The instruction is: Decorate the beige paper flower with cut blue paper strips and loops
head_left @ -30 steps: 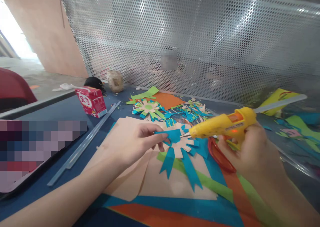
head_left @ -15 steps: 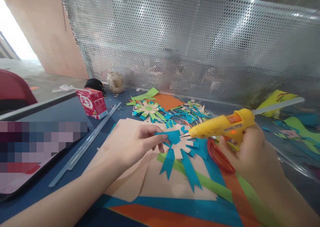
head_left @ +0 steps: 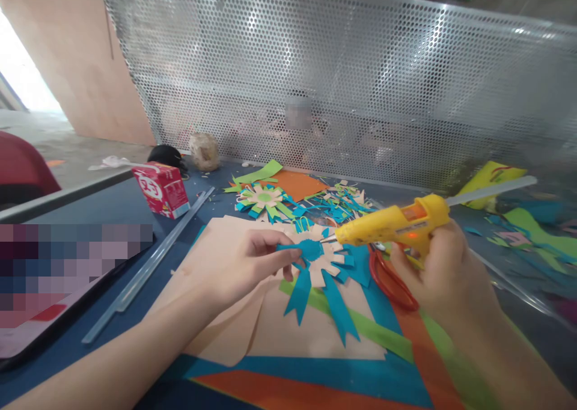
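Note:
My left hand (head_left: 265,260) pinches a small blue paper strip (head_left: 286,247) between thumb and fingers, above the left side of a paper rosette. The rosette (head_left: 331,269) has pale petals over blue ones, a blue round centre (head_left: 312,250) and two notched blue tails. My right hand (head_left: 451,263) is closed around the handle of a yellow glue gun (head_left: 383,225), whose orange light glows and whose clear glue stick juts from the back. Its nozzle points left, close over the blue centre; whether it touches is unclear. Red-handled scissors (head_left: 394,287) lie beneath the gun.
Stacked pale, blue and orange sheets (head_left: 220,320) lie under the rosette. Behind are another rosette (head_left: 264,198) and paper scraps (head_left: 340,202). A pink box (head_left: 162,190) and loose glue sticks (head_left: 153,263) stand left. A perforated metal panel (head_left: 252,67) borders the table's back.
The blue strip in my left hand has tipped and moved left, baring the rosette's blue centre. The glue gun stays close to the rosette. The whole view has shifted slightly.

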Demonstrator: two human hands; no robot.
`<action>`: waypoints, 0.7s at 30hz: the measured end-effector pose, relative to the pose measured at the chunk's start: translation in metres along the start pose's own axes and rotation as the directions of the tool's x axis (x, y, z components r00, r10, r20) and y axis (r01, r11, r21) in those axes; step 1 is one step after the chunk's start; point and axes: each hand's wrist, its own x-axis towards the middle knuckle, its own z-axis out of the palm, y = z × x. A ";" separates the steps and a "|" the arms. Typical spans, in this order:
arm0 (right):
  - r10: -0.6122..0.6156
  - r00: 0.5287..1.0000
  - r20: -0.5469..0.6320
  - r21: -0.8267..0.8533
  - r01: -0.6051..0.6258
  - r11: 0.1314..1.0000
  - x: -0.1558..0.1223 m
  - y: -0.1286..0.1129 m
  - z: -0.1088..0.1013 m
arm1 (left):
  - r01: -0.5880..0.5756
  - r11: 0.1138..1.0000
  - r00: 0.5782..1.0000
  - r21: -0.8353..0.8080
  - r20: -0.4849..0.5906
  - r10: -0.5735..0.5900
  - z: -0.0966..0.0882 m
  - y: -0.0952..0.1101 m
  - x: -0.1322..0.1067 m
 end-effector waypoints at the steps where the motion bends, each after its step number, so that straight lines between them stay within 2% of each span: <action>1: 0.001 1.000 -0.001 -0.003 -0.001 1.000 0.000 0.000 0.000 | -0.003 1.000 1.000 0.008 -0.003 0.003 0.000 0.001 0.000; 6: -0.004 1.000 -0.010 -0.018 0.004 1.000 -0.002 0.002 0.001 | 0.017 1.000 1.000 -0.004 -0.014 -0.017 0.002 0.003 0.000; 10: -0.013 1.000 -0.004 -0.003 0.013 1.000 -0.002 0.002 0.001 | -0.023 0.998 0.999 -0.065 -0.035 0.021 0.004 0.001 0.001; 16: -0.105 0.994 -0.029 0.019 0.106 0.994 0.001 0.001 0.001 | -0.034 0.994 0.996 0.101 -0.080 0.042 0.000 0.008 -0.001; 21: -0.133 0.990 -0.041 0.053 0.135 0.989 0.001 0.000 0.001 | -0.040 0.973 0.974 0.229 -0.208 0.089 -0.005 -0.003 -0.001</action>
